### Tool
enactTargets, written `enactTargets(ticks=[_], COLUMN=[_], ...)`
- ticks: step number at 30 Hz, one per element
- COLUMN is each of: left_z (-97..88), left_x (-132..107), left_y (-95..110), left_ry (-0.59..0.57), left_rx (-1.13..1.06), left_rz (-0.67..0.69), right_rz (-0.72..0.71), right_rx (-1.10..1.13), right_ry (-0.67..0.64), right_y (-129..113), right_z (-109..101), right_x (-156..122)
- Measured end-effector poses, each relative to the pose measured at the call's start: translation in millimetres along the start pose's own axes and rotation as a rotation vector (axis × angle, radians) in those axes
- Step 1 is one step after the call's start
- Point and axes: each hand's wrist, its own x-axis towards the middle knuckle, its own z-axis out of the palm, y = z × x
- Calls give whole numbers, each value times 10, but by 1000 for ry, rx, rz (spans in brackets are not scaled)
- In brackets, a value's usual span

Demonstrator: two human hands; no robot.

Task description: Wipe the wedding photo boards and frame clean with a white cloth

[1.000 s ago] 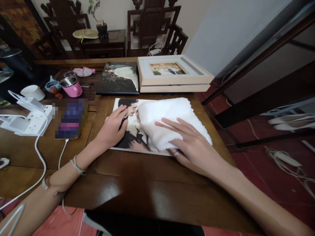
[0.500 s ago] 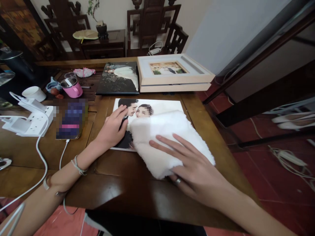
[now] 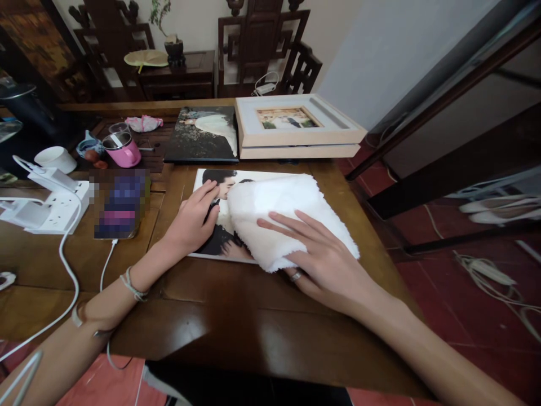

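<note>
A large wedding photo print (image 3: 211, 234) lies flat on the wooden table (image 3: 236, 316). My left hand (image 3: 192, 221) rests on the print's left edge, fingers stretched flat, holding it down. A folded white fluffy towel (image 3: 279, 217) covers the right part of the print. My right hand (image 3: 321, 256) lies flat on top of the towel with fingers spread, pressing it against the print. A ring shows on one finger of that hand.
Behind the print lie a dark photo album (image 3: 203, 135) and two stacked light wooden frames (image 3: 296, 132). To the left are a blurred phone (image 3: 120, 203) on a cable, a white power strip (image 3: 46, 206), a pink mug (image 3: 122, 151) and a white cup (image 3: 57, 159). The table's right edge drops to red floor.
My right hand slid the towel down toward me over the print, then pushed it back up and away. The left hand has stayed in place.
</note>
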Motion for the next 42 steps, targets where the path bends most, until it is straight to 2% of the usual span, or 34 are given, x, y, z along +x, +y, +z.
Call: enactTargets(ticks=[12,22,24,27,31,34,37,42], left_z=[36,-25,-21,-9,19,27,26,65], left_x=[29,-131,-124,-69,50,111,111,31], left_y=[-31,-1,-2,-24,-69,-80,-65,-37], left_ry=[15,6,4,0,11,9,4,18], left_rx=[-8,-1,-6,-5,-2,-1,7,2], left_rz=[6,5,5,8,9,13,14,6], right_rz=[-30,68,92,96,31,-14,-43,-30], right_rx=[5,-62,-74,-70,7,62,86,36], right_ry=[-16,-5,1,3,46,39,-9,-10], right_y=[-47,298,256,68,-243,-365,-335,-66], right_z=[-29,-62,-48,-25,-12,-46,-94,-56], right_x=[-41,41,33,-23,-146,-193,-172,-72])
